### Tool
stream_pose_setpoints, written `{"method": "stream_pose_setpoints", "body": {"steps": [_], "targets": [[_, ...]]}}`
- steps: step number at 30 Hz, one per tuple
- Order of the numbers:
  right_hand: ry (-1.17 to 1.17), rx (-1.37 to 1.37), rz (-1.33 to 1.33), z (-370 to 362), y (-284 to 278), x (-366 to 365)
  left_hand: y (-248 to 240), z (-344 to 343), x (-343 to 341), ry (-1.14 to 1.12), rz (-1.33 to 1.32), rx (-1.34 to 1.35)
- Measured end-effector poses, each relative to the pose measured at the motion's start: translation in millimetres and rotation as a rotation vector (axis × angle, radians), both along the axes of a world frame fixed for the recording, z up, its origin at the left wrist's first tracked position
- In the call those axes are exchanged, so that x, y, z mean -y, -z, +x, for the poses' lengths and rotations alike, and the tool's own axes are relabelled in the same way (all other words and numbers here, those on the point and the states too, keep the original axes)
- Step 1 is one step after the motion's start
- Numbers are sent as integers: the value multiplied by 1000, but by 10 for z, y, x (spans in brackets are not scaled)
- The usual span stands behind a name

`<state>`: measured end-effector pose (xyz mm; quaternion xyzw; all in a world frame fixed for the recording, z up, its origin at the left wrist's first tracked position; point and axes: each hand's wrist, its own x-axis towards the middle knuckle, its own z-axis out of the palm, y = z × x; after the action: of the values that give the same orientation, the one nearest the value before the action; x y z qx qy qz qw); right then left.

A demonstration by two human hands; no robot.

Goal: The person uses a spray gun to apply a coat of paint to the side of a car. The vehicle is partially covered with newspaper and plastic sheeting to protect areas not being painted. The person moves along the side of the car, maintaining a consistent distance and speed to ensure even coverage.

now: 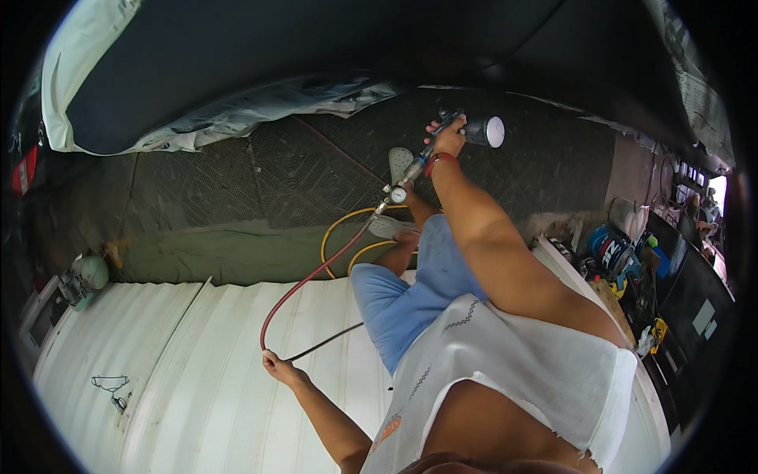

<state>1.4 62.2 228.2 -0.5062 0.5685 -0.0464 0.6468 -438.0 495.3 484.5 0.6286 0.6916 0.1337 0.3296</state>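
A dark spray gun [448, 120] is in my right hand [452, 138], whose fingers wrap round its handle. The gun is tilted, and its paint cup [483, 132] with a white end sticks out to the right. Below the handle hangs a pressure gauge [398, 194] on metal fittings, joined to a red air hose [304, 283]. That hose curves down to the left, where my left hand [278, 364] is closed round it. A dark length of hose runs from that hand back toward my legs. Just beyond the gun is a large glossy black panel [260, 55].
Whitish masking sheeting [59, 95] edges the black panel. A yellow hose [325, 241] loops on the floor near my feet. Ribbed white metal sheeting [174, 355] stands behind me on the left. Cans and tools, including a blue can [609, 249], crowd the right side.
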Motion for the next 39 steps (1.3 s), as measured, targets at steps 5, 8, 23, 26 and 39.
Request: {"method": "stream_pose_setpoints", "body": {"steps": [5,8,23,26,39], "targets": [[13,137,23,-128,-619,-522,-116,368,-701,14,-27,3],[34,283,-41,-253,-1134,-920,26,333,-1252,35,-60,51],[-363,594,-232,-865,-2791,-2927,700,162,-3302,462,-139,-37],[-542,605,-297,-883,-2938,-3348,676,203,-3336,578,-108,-61],[-767,499,-123,-564,-3677,-3172,749,671,-2990,835,-68,-45]]}}
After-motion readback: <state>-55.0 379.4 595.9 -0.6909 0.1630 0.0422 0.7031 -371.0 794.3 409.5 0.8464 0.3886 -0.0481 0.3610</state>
